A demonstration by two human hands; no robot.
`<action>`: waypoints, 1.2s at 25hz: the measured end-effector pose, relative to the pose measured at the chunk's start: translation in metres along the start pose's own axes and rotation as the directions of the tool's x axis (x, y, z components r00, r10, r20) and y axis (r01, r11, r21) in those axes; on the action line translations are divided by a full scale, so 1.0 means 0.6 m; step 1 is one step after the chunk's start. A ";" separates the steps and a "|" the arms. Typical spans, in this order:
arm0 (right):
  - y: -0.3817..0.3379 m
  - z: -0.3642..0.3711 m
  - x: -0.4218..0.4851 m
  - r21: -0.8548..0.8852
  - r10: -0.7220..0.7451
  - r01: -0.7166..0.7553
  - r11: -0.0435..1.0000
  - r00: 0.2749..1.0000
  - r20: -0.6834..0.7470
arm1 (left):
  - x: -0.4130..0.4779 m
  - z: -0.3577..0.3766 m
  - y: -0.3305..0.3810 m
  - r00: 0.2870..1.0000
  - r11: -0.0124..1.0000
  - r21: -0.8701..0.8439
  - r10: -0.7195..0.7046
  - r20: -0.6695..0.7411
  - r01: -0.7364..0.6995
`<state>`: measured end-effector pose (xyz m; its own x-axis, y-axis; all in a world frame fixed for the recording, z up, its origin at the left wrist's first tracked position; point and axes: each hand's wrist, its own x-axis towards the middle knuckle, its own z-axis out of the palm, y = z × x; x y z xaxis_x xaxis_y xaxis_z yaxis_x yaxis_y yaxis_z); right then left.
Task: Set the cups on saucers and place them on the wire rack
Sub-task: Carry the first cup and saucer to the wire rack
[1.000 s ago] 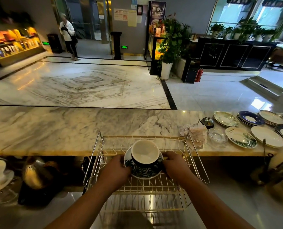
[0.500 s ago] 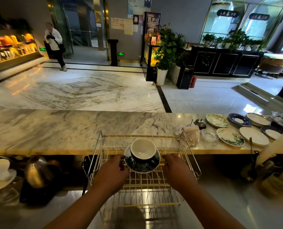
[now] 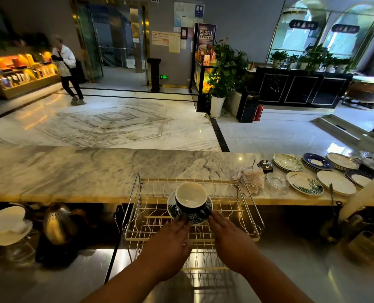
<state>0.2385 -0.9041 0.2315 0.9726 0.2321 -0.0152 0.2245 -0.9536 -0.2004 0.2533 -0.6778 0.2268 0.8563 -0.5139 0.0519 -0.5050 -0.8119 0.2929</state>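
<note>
A dark cup (image 3: 190,196) with a leaf pattern and a white inside stands upright on a matching saucer (image 3: 171,209). The saucer rests on the top tier of the gold wire rack (image 3: 250,206), near its middle. My left hand (image 3: 168,243) lies at the saucer's near-left rim, fingers stretched out and fingertips touching it. At the near-right rim my right hand (image 3: 229,235) lies flat, its fingertips by the cup's side. Neither hand wraps around the saucer.
Several plates and saucers (image 3: 304,182) lie on the marble counter (image 3: 72,169) to the right, beside a glass dish (image 3: 276,180) and a small bell (image 3: 265,165). A metal kettle (image 3: 59,224) and a white cup (image 3: 6,219) stand at the lower left. A person walks far off.
The cup and saucer moved a little farther onto the rack's top tier. Both hands slid from the saucer's sides back to its near rim, with fingers straightened.
</note>
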 end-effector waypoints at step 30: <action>-0.059 0.023 0.114 0.037 -0.101 0.101 0.994 0.995 -0.005 | 0.022 -0.022 -0.092 0.989 0.970 0.200 -0.149 0.022 0.142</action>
<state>0.2962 -0.8520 0.2238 0.9453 0.3261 0.0098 0.3190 -0.9176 -0.2373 0.2940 -0.6361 0.2241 0.9195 -0.3929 -0.0135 -0.3897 -0.9154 0.1008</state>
